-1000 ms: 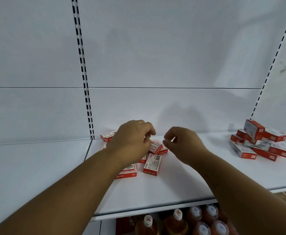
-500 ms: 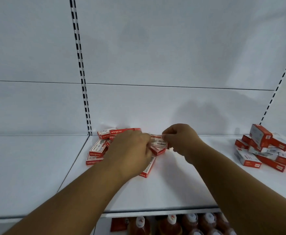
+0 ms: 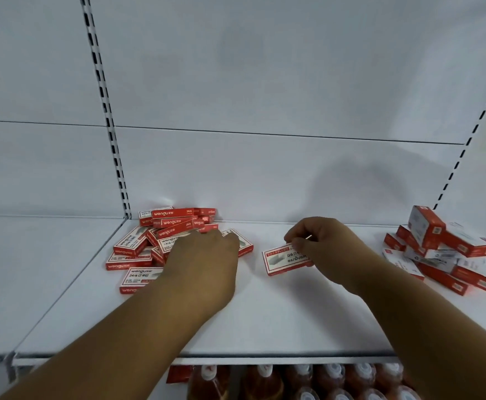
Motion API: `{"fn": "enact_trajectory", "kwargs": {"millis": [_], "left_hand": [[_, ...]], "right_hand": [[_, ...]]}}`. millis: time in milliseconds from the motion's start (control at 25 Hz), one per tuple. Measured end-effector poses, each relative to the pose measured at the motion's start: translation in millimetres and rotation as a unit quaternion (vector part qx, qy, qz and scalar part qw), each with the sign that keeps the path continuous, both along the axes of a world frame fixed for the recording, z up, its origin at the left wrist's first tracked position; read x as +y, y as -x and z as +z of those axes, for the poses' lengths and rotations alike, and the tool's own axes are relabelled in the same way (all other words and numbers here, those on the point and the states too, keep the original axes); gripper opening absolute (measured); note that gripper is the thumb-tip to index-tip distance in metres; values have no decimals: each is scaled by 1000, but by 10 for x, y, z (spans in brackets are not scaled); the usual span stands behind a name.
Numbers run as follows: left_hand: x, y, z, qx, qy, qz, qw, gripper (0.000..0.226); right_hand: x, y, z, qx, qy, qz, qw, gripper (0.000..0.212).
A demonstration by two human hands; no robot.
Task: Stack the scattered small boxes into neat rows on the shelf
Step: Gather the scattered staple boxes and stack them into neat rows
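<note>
Boxes: small flat red and white card boxes; a messy heap at the back left of the smooth white shelf.
Right hand: pinches one box, between both hands.
Left hand: on the heap; its fingers are hidden, so grip unclear.
Right pile: bigger boxes, tumbled.
Below: bottles, cut off.
</note>
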State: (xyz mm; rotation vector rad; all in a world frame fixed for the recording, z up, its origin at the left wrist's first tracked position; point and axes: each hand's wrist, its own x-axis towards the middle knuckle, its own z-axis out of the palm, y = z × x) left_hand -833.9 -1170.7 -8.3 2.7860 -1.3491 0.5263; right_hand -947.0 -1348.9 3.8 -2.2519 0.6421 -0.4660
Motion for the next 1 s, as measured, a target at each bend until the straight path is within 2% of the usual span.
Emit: {"fn": "enact_trajectory", "kwargs": {"millis": [200,320,400,480,560,640,800,1000], "left_hand": [[-100,59,25,103,17,-55,993,45],[-118,55,91,155,43,-81,984,44],[-93,45,149,187,96,-83,974,42],[-49,14,184,230,186,-95,951,36],[8,-27,170,288,266,-120,912,28],[86,-62,131,326,287,-134,891,26],[292,-158,28,302,240,-132,913,31],[373,-162,-10,262,163,-146,940,28]], "right_hand": [[-45,73,-50,97,140,104,980,9],[-58,81,-93,146,207,170,952,47],[-60,65,-100,139,226,177,948,48],[-55,40,-100,120,242,157,950,40],[-43,24,-84,102,240,130,956,34],[-19,32,-67,102,226,114,962,36],[94,41,-47,144,224,105,958,49],[199,0,-28,177,201,79,960,33]]}}
